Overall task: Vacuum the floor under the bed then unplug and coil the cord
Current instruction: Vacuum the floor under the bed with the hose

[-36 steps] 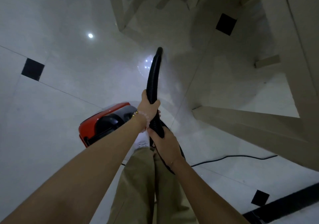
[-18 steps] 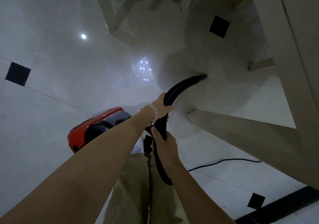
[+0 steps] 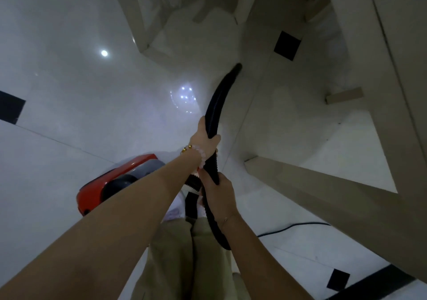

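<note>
The left hand [image 3: 205, 138] is clasping the black hose [image 3: 215, 105] just right of the red vacuum [image 3: 108, 184], the right hand [image 3: 219, 195] gripping it lower down. The hose tip is reaching well beyond the vacuum beside the bed frame [image 3: 323, 189], and the cord [image 3: 291, 227] is lying farther right of the vacuum
</note>
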